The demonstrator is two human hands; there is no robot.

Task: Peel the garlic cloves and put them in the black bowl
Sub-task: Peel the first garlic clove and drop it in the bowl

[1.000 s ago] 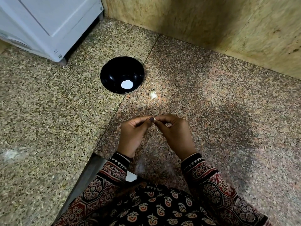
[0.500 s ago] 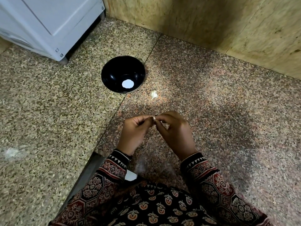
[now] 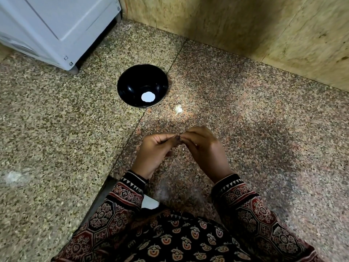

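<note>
The black bowl [image 3: 132, 86] stands on the speckled granite counter, with a round white patch on its bottom. A whitish piece of garlic [image 3: 178, 108] lies on the counter just right of the bowl. Nearer to me, my left hand [image 3: 154, 154] and my right hand [image 3: 204, 148] meet fingertip to fingertip and pinch a small garlic clove between them. The clove is almost wholly hidden by the fingers. A tiny pale scrap [image 3: 182, 149] shows below the fingertips.
A white appliance [image 3: 56, 29] stands at the back left. A tan stone wall [image 3: 245, 31] runs along the back and right. A seam in the counter [image 3: 132, 127] runs from the bowl toward me. The counter's front edge drops off at lower left.
Both hands stay pinched together on the clove and have shifted very slightly toward the bowl. The bowl and the loose garlic piece have not moved.
</note>
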